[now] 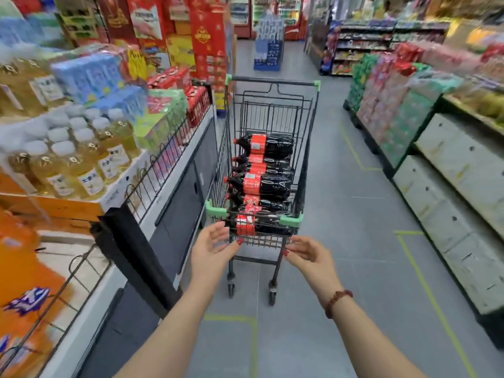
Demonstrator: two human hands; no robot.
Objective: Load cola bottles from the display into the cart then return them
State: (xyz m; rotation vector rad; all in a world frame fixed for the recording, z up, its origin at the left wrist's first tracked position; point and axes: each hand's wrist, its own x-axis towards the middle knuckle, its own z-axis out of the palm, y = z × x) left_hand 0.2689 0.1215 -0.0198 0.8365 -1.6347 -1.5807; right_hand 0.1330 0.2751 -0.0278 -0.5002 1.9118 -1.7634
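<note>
Black wire cart (272, 81) seen in aisle, just beside left shelf (191, 165). Cola bottles (263, 184) laid on sides, stacked inside cart basket. Left hand (211, 249) and right hand (308, 253) held at cart's near end, fingers loosely spread, nothing gripped; contact with wire cannot be told. Bead bracelet (338, 302) worn on right wrist.

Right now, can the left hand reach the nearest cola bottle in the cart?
Probably yes. The left hand is open beside the near wire wall of the shopping cart, with the nearest cola bottle just behind it. The wall blocks a straight reach, but the open top leaves a way over the rim.
</note>
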